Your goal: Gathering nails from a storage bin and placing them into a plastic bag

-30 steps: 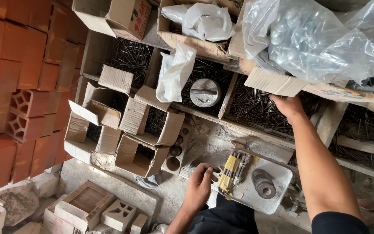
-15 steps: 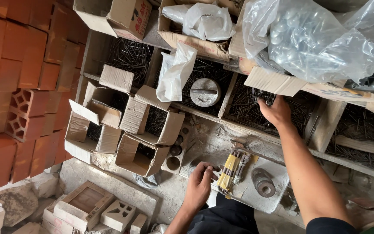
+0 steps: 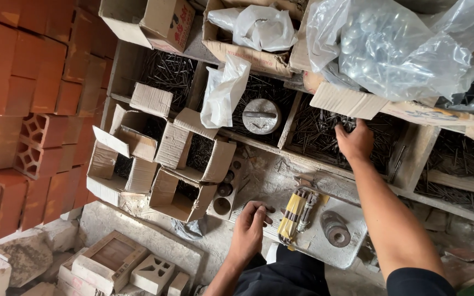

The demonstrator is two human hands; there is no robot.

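right hand (image 3: 354, 141) in nails (image 3: 325, 129), left hand (image 3: 249, 230) on tray (image 3: 325, 246)

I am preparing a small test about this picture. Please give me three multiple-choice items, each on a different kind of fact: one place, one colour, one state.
1. Where is the right hand?
A. in a wooden compartment full of dark nails
B. on the stacked bricks
C. inside the clear plastic bag

2. What colour are the stacked bricks at the left?
A. grey
B. orange-red
C. white

3. How do the flaps of the small cardboard boxes stand?
A. taped shut
B. folded open
C. torn away entirely

Answers:
1 A: the right hand reaches into the compartment of nails, while the left hand rests on the dusty white tray.
2 B: the bricks are orange-red.
3 B: the cardboard boxes have their flaps spread open.
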